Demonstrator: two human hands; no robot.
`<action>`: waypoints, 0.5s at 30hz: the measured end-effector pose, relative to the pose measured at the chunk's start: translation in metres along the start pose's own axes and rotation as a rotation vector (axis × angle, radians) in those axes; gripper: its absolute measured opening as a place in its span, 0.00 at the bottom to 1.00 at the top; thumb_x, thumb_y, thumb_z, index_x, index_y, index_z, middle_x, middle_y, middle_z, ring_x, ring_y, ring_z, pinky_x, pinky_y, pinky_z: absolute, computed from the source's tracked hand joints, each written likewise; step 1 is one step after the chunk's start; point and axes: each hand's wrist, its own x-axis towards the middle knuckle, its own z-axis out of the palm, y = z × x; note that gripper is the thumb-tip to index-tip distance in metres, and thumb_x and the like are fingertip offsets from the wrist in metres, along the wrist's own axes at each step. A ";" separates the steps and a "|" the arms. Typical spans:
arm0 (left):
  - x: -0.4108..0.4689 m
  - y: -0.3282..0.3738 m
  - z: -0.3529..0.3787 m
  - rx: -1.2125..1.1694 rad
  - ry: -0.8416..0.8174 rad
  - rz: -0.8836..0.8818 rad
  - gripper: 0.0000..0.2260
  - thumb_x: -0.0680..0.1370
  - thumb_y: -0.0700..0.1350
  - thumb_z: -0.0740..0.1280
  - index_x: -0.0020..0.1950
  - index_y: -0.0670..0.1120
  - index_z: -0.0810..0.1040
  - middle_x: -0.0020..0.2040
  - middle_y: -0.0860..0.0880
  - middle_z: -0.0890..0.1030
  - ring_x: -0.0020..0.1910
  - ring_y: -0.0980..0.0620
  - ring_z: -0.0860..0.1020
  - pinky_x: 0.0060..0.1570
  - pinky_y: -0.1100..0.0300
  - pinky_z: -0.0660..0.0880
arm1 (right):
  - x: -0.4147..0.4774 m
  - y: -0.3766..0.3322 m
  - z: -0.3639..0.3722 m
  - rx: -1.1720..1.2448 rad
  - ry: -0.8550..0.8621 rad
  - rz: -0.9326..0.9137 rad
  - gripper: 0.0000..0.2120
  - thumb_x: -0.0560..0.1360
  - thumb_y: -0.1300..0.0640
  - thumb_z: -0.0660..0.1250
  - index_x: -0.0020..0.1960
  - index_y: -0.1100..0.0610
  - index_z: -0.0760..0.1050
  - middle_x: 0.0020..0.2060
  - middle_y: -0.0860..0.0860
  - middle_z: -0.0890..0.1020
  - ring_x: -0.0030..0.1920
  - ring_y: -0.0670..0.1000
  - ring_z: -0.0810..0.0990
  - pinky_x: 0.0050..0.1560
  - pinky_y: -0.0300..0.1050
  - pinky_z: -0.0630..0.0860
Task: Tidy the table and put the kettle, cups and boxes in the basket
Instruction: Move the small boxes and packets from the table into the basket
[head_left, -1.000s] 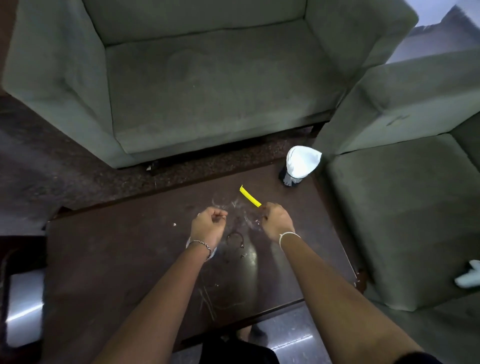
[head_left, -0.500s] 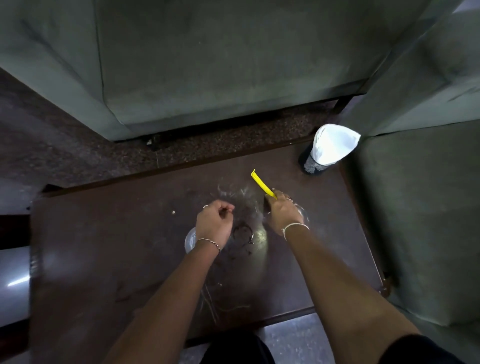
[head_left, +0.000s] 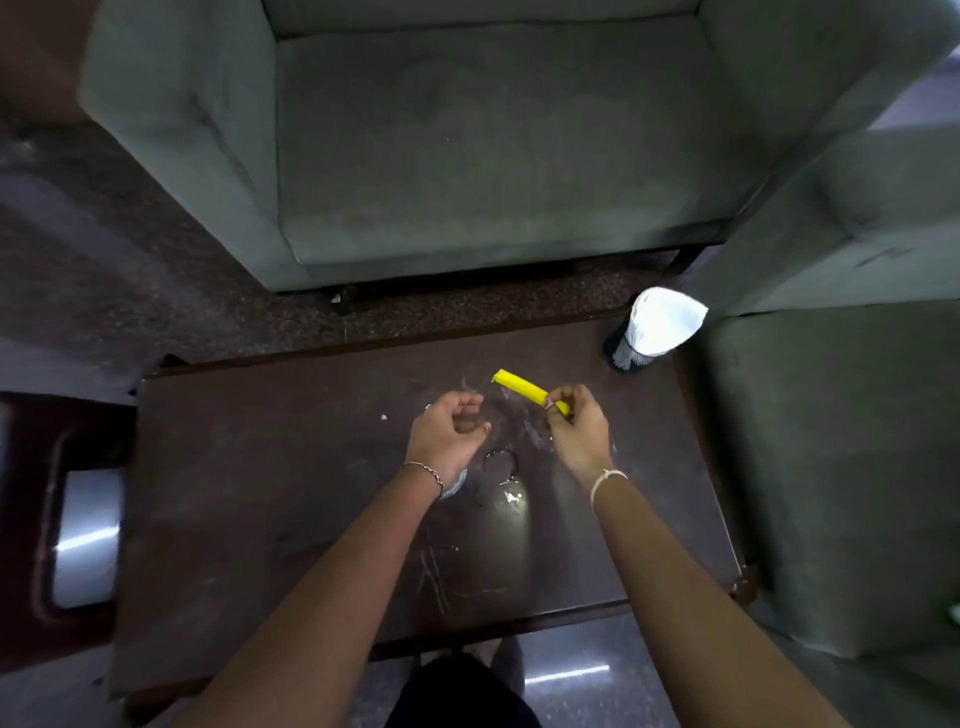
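A dark brown low table (head_left: 260, 509) fills the lower middle of the view. My right hand (head_left: 576, 434) hovers over its centre and pinches one end of a thin yellow strip (head_left: 519, 385), which points up and to the left. My left hand (head_left: 449, 434) is beside it with curled fingers; a bit of clear plastic (head_left: 454, 480) shows under its wrist, and I cannot tell whether it holds anything. A cup-like container with a white top and dark patterned base (head_left: 655, 332) stands at the table's far right corner. No kettle, box or basket is in view.
A grey-green armchair (head_left: 493, 140) stands behind the table and another seat (head_left: 841, 457) is close on the right. A dark side table with a shiny patch (head_left: 85, 535) is at the left. Ring stains and scratches (head_left: 501, 462) mark the tabletop.
My right hand has lifted the yellow strip and tilted it flatter. My left hand has loosened slightly. The camera has tipped back up, showing more of the armchair.
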 end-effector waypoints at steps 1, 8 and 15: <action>-0.008 0.006 -0.009 -0.016 0.001 0.011 0.15 0.72 0.37 0.72 0.57 0.45 0.78 0.51 0.51 0.80 0.43 0.53 0.79 0.49 0.63 0.76 | -0.010 -0.010 -0.002 0.063 -0.047 -0.007 0.06 0.77 0.66 0.62 0.46 0.56 0.72 0.36 0.51 0.76 0.34 0.52 0.74 0.39 0.44 0.72; -0.067 0.018 -0.086 -0.095 0.195 0.061 0.24 0.72 0.37 0.72 0.67 0.47 0.73 0.59 0.56 0.74 0.49 0.53 0.78 0.51 0.62 0.74 | -0.075 -0.082 0.012 0.190 -0.343 -0.089 0.04 0.81 0.65 0.59 0.49 0.58 0.71 0.34 0.52 0.77 0.31 0.46 0.74 0.34 0.34 0.74; -0.125 -0.005 -0.179 -0.213 0.365 0.088 0.12 0.72 0.38 0.73 0.55 0.46 0.81 0.54 0.46 0.83 0.52 0.50 0.81 0.60 0.54 0.76 | -0.130 -0.156 0.068 0.122 -0.565 -0.170 0.04 0.80 0.59 0.63 0.51 0.60 0.73 0.33 0.53 0.79 0.27 0.44 0.75 0.32 0.34 0.74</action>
